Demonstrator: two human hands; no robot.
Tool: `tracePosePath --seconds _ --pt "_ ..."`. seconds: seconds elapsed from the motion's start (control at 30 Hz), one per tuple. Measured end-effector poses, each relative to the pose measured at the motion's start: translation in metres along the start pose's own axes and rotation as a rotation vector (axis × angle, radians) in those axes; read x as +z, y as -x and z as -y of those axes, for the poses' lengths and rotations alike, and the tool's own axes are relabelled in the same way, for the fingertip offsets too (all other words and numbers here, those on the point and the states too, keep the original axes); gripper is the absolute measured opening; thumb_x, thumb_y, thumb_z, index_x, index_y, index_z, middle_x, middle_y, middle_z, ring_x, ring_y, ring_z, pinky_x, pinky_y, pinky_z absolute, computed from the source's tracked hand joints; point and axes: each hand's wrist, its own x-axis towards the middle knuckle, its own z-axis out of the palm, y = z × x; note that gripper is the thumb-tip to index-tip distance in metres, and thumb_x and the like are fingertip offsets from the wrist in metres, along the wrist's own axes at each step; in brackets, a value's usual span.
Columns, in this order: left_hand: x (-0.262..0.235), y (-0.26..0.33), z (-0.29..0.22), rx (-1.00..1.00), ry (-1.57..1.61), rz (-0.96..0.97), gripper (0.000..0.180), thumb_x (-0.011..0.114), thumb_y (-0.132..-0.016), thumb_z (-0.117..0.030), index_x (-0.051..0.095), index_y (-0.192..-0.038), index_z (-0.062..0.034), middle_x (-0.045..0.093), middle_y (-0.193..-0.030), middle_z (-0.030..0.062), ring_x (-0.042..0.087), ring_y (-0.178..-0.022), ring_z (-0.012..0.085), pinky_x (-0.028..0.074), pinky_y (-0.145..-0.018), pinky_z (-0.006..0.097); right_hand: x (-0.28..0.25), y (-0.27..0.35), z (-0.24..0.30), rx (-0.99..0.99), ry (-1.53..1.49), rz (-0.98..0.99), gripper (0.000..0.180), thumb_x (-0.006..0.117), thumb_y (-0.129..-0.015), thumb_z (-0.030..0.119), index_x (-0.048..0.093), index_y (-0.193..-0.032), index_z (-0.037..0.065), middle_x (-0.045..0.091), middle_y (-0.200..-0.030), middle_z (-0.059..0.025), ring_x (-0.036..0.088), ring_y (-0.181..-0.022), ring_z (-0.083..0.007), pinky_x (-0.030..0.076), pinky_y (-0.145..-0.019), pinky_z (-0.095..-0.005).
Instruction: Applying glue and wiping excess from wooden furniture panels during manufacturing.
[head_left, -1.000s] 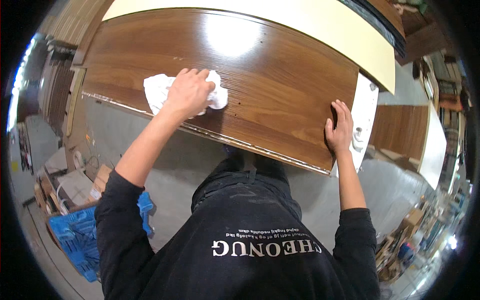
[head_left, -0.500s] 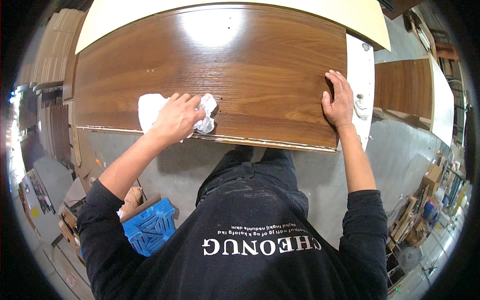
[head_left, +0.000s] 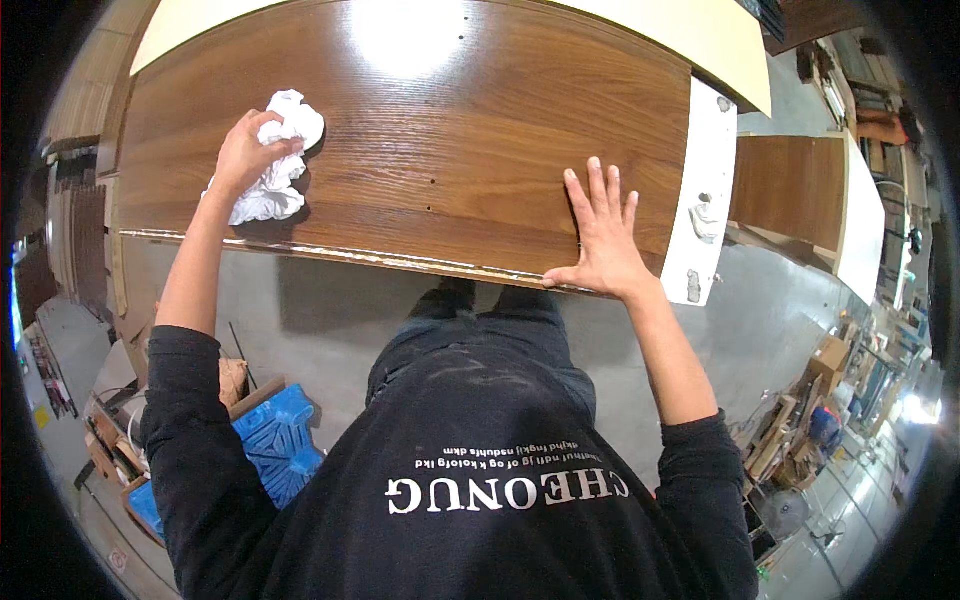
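Observation:
A glossy brown wood-grain panel [head_left: 480, 130] lies flat in front of me, with a few small dark holes in its face. My left hand [head_left: 245, 155] is closed on a crumpled white cloth [head_left: 280, 180], which rests on the left part of the panel. My right hand [head_left: 606, 240] lies flat near the right end of the panel's near edge, fingers spread and thumb along the edge. That near edge [head_left: 330, 255] carries a pale, uneven strip.
Under the panel's right end sits a white board [head_left: 708, 190] with grey marks. A cream board [head_left: 690, 40] runs along the far side. Beyond to the right stands another brown panel [head_left: 790, 190]. A blue plastic pallet [head_left: 280, 440] lies on the floor at lower left.
My left hand has moved left and farther away with the cloth. My right hand has shifted left and nearer, from the panel's right side to its near edge, spreading its fingers.

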Motion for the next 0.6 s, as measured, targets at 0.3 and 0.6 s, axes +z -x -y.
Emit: tracePosePath --seconds 0.3,0.6 --pt "-0.023 -0.002 0.059 -0.291 0.34 -0.071 0.065 0.077 -0.072 -0.041 0.059 -0.117 0.0024 0.067 -0.092 0.0109 0.061 -0.078 0.0141 0.047 -0.072 0.026 0.002 -0.01 0.014 0.021 -0.001 0.025 0.14 0.086 -0.04 0.055 0.007 -0.15 0.02 -0.008 -0.154 -0.0204 -0.009 -0.14 -0.0467 0.003 -0.107 -0.0678" --pt "-0.018 -0.003 0.063 -0.242 0.325 -0.128 0.067 0.075 -0.072 -0.044 0.059 -0.117 0.0039 0.067 -0.095 0.0119 0.061 -0.088 0.0163 0.046 -0.08 0.027 0.001 -0.039 0.044 -0.001 0.045 0.073 0.151 0.087 -0.032 0.056 0.002 -0.151 0.018 -0.012 -0.153 -0.024 -0.012 -0.139 -0.0485 0.003 -0.104 -0.0711"
